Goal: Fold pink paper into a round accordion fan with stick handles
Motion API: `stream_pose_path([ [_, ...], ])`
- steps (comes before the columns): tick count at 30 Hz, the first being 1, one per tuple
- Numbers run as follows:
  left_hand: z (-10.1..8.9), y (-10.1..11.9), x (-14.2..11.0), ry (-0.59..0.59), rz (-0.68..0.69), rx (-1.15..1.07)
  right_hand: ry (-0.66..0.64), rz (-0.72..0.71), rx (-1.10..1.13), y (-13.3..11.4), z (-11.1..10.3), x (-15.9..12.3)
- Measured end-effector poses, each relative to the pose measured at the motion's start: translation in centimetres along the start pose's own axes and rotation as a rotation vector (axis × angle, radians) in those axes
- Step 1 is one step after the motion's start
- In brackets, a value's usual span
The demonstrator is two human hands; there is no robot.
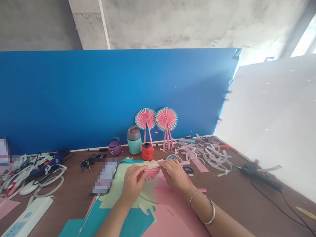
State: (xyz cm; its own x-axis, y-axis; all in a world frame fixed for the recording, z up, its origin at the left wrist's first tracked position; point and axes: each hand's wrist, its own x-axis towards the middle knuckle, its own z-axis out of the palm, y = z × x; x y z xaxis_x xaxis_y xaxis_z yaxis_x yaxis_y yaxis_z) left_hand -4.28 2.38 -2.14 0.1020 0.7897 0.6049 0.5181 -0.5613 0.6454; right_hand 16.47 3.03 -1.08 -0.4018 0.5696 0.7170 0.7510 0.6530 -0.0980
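My left hand [132, 182] and my right hand [175, 175] both pinch a pleated pink paper fan [151, 171] between them, low over the brown table. The left fingers close on its left end, the right fingers on its right end. Beneath the hands lie a pale green sheet [116, 189], a pink sheet [170, 214] and teal sheets [133, 225]. Bracelets circle my right wrist.
Two finished round pink fans [145, 119] [166, 119] lean on the blue board. Nearby stand a teal cup [134, 140], a red tape roll [147, 152] and a purple pot [115, 147]. Paper strips [209, 153] litter the right, a glue gun [259, 176] farther right, a power strip [27, 217] at left.
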Motion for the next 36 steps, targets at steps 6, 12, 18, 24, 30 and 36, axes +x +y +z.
stream_pose_path([
  [6,0.2,0.2,0.4,0.015,-0.424,-0.449,0.068,-0.006,0.012,-0.2,-0.2,0.2],
  [12,0.0,0.7,0.6,-0.005,-0.612,-0.781,0.194,0.045,-0.112,-0.4,-0.2,-0.1],
  [18,0.0,0.3,0.7,0.096,-0.734,-0.850,0.178,-0.014,-0.045,-1.0,-0.7,0.0],
  [24,0.1,0.9,0.8,0.117,-0.718,-0.937,-0.023,-0.074,0.202,-1.1,-0.5,-0.1],
  [30,0.4,2.0,0.8,0.028,-0.641,-0.991,-0.005,0.205,0.467,-1.6,0.6,-0.6],
  [36,0.3,2.3,0.5,-0.090,-0.500,-0.786,0.019,0.675,1.036,-0.8,0.8,-0.2],
])
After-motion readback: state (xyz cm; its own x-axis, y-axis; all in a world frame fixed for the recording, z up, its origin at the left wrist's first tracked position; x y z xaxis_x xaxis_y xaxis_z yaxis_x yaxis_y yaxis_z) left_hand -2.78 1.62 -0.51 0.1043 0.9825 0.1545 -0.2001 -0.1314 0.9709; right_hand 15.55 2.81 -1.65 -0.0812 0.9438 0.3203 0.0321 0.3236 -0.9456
